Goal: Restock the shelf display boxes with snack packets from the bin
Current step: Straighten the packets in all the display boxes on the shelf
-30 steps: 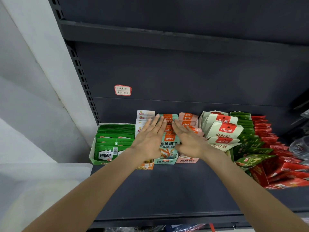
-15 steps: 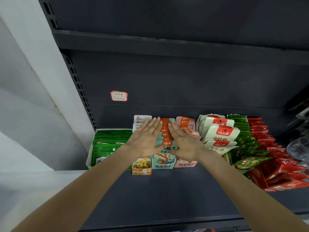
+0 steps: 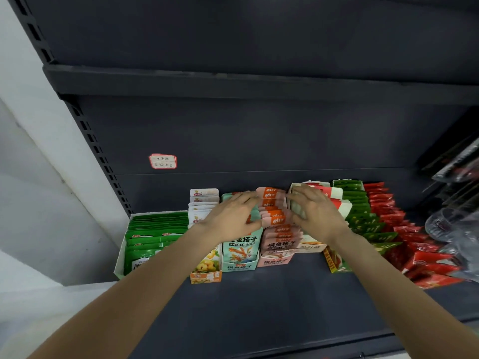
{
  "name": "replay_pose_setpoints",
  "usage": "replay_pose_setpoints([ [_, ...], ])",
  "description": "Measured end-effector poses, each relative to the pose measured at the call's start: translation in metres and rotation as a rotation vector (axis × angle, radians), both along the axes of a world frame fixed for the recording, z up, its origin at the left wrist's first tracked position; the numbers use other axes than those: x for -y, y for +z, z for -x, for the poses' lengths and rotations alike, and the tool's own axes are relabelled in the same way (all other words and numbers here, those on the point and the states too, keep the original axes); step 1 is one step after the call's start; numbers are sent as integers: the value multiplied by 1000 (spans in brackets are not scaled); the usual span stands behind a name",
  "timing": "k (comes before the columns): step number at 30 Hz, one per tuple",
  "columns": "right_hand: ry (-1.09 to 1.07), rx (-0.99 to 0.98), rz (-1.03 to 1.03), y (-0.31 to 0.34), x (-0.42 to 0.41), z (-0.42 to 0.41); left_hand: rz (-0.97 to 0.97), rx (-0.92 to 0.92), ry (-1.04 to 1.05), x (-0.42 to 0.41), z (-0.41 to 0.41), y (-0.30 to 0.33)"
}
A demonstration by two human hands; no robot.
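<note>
A row of display boxes stands at the back of the dark shelf [image 3: 259, 307]. The pink box [image 3: 274, 260] holds a row of pink packets [image 3: 272, 203] with orange labels. My left hand [image 3: 230, 216] lies over the teal box's packets [image 3: 239, 251], its fingers straight against the left side of the pink row. On the other side of the row my right hand [image 3: 317, 213] touches the pink packets, fingers loosely bent, and covers part of the white-and-red packets [image 3: 337, 200]. Neither hand holds a packet. The bin is out of view.
A green box [image 3: 155, 229] of green packets sits far left, then white packets [image 3: 203, 203] in an orange box [image 3: 206, 277]. Green packets [image 3: 360, 211] and red packets [image 3: 388, 216] fill the right. Clear plastic wrap [image 3: 445, 224] hangs at the right edge. A label [image 3: 162, 161] sticks on the back panel.
Both hands slid right and further back: from lying flat over the teal and pink rows to flanking the pink row. The view dipped slightly.
</note>
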State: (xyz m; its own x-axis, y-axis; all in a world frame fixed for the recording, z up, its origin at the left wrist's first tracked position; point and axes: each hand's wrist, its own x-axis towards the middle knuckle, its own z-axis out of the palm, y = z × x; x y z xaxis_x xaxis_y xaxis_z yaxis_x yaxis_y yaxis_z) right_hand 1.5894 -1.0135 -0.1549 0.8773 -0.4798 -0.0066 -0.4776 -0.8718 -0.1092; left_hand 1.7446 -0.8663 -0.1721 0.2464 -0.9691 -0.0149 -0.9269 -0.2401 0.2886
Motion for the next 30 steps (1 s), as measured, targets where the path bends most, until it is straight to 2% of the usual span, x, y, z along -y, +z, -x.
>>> replay_pose_setpoints([
  [4, 61, -65, 66, -8, 14, -2, -26, -30, 8, 19, -2, 0],
  [9, 72, -99, 77, -7, 29, -8, -43, 77, 2, 30, -3, -6],
  [19, 25, -35, 117, -21, 37, 1, -105, 152, 28, 27, -1, -19],
  [24, -2, -18, 137, -23, 40, 5, -64, 263, 45, 37, 4, -19],
  [30, -2, -11, 126, -28, 42, 5, -81, 232, 66, 44, 0, -22],
])
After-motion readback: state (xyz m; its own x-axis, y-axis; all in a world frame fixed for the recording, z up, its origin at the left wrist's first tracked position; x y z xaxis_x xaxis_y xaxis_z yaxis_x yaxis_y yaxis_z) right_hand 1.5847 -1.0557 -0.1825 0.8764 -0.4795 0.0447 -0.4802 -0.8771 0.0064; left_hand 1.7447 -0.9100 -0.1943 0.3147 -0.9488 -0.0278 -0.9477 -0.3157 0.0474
